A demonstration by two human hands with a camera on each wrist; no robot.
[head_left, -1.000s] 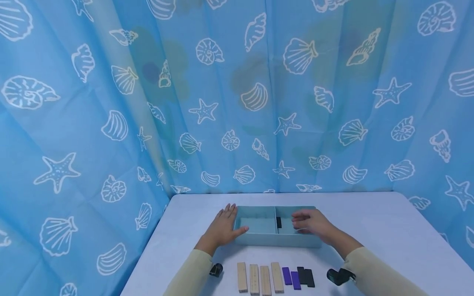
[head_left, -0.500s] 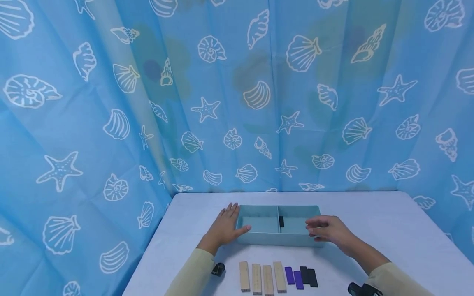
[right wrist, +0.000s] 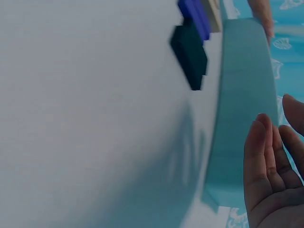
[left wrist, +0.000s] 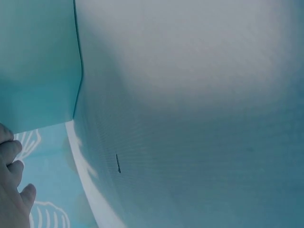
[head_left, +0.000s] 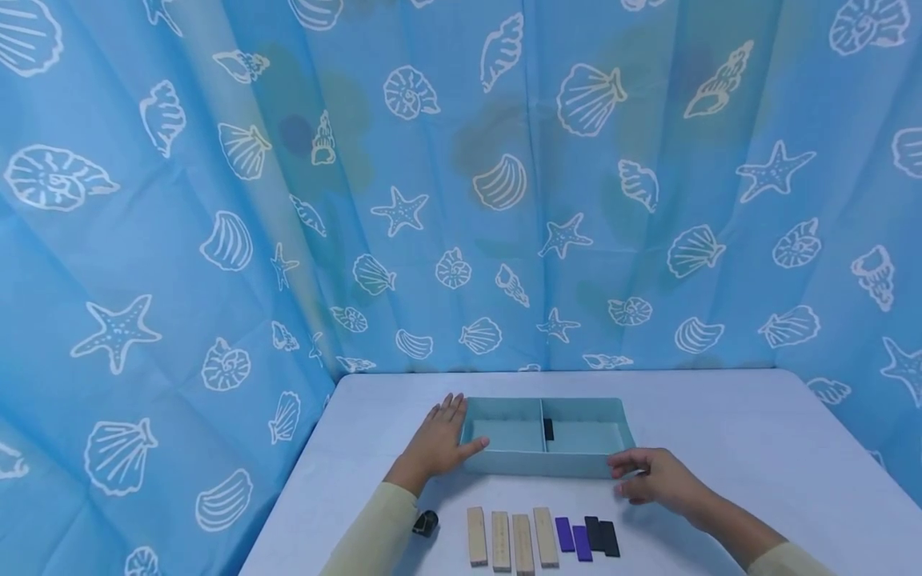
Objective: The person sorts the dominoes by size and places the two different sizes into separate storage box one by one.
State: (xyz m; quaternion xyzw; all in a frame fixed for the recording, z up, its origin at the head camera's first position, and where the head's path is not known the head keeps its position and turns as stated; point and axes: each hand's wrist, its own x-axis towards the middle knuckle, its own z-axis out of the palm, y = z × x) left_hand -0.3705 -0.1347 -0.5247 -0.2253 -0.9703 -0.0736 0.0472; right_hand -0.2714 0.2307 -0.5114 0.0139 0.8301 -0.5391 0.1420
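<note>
A pale blue-green two-compartment tray (head_left: 540, 464) rests on the white tabletop (head_left: 720, 424), its long side facing the person. A thin divider (head_left: 543, 426) crosses it, and in the right compartment a small black piece (head_left: 549, 430) sits right by that divider; whether it leans or lies flat cannot be told.

The hands are well apart, one near each end of the tray. The left hand (head_left: 435, 442) lies along the left end, fingers extended toward the far corner and thumb spread away to the near rim. The right hand (head_left: 659, 476) is at the near right corner, fingers loosely bent and gripping nothing; whether the fingertips touch the wall there is unclear.

Nearer the person, apart from the tray, a row of pieces lies on the tabletop. From the left come four light wooden blocks (head_left: 477, 537), set side by side with gaps, then two purple tiles (head_left: 565, 534), the second a little closer to the person, then two black tiles (head_left: 610, 539) close together and slightly offset.

A small black device (head_left: 426, 523) shows beside the cream left sleeve (head_left: 374, 520). Behind the tabletop hangs a blue curtain (head_left: 461, 160) printed with white seashells and starfish.
</note>
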